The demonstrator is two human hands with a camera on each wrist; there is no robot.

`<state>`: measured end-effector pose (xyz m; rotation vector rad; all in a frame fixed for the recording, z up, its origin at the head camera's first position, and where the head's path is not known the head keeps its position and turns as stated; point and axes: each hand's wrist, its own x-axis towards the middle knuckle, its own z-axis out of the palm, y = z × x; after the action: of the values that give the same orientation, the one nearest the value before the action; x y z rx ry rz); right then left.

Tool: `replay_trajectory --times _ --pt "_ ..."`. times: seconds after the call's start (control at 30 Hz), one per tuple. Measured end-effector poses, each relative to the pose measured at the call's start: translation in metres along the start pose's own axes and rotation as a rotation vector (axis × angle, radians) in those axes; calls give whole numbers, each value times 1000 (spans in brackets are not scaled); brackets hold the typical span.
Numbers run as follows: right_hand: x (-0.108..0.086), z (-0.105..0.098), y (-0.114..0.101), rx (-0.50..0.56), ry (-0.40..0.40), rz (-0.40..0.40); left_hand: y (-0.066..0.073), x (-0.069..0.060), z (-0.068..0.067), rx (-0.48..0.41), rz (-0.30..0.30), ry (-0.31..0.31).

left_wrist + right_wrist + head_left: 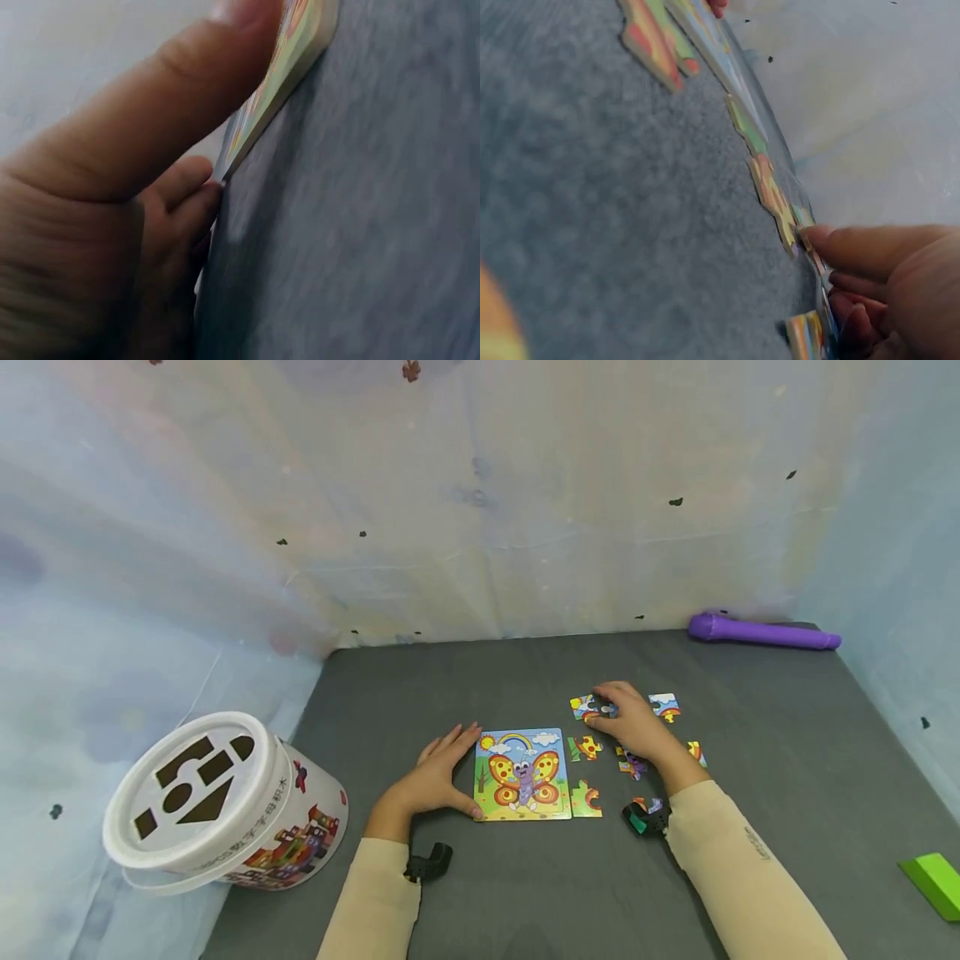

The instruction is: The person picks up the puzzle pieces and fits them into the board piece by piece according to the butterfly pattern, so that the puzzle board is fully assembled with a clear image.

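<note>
The grip [97, 210], a bare left hand, is positioned beside the printed board [289, 79]. Its thumb [180, 86] is extended and crosses in front of part of the board; the exact contact cannot be seen. Fingertips [201, 201] lie at the board's far end, beyond the thumb. The board shows a pale edge and a multicoloured face, and rests flat on a grey counter [390, 187], with a dark shadow along its near edge. A pale backdrop [75, 52] stands beyond the board.
</note>
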<state>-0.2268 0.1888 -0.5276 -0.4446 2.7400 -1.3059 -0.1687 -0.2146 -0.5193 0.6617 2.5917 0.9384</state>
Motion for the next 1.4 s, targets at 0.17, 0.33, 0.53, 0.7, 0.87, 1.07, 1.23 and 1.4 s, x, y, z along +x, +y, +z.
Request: replay_trajectory --times 0.17,0.33,0.53,0.7,0.87,1.07,1.23,1.4 --pt "4 1 -7 -27 -14 27 2 -2 -2 45 9 -37" --pt "7 -2 -15 -31 -57 65 3 -2 -1 57 16 -33" --pt "14 -8 -23 -68 -139 70 1 -1 2 58 24 -23" --pt "15 -7 -23 -33 -111 115 0 0 3 66 23 -26" --pt "14 -5 -24 33 -72 146 -1 0 3 66 25 -15" --pt "14 -4 -24 36 -59 160 -2 1 3 67 35 -16" --pt "13 -4 -22 5 -49 123 -2 1 3 72 37 -16" --pt "9 -4 -23 78 -2 121 -1 1 3 72 40 -2"
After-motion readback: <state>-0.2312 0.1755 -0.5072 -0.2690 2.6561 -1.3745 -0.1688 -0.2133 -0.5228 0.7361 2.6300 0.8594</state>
